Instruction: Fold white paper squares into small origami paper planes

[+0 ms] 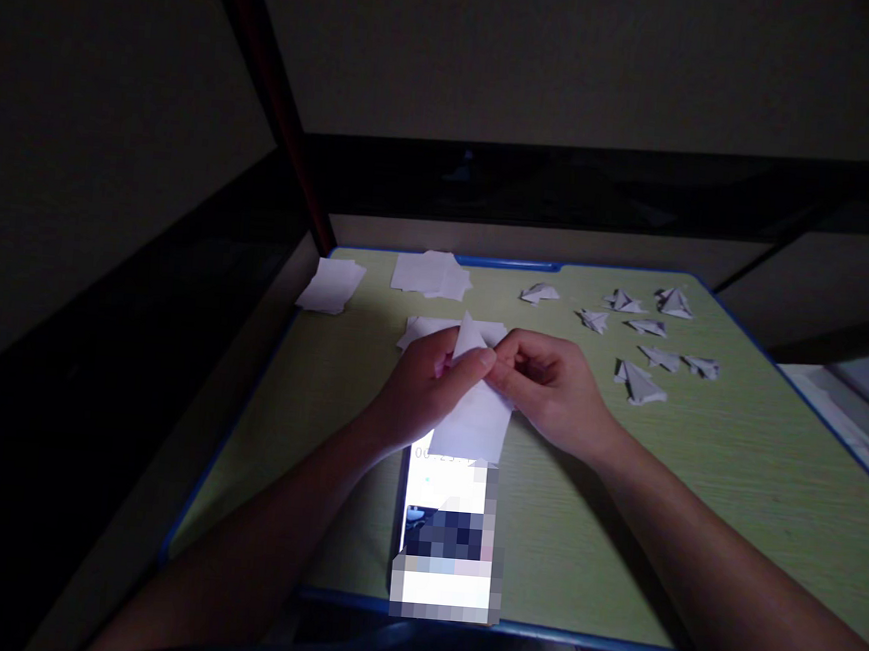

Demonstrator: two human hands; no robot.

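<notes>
A sheet of white paper is held between both hands above the middle of the table, its upper end folded to a point. My left hand pinches it from the left, thumb lying across the front near the fold. With fingertips closed on its right edge, my right hand grips the same paper. Below the sheet's lower edge lies a lit phone, partly covered by the paper and partly blurred out. Just behind the hands, a stack of white sheets shows only in part.
The green table has a blue rim. Farther back lie two paper stacks, one at the left and one nearer the middle. Several folded paper pieces are spread over the right side. Walls stand behind and to the left.
</notes>
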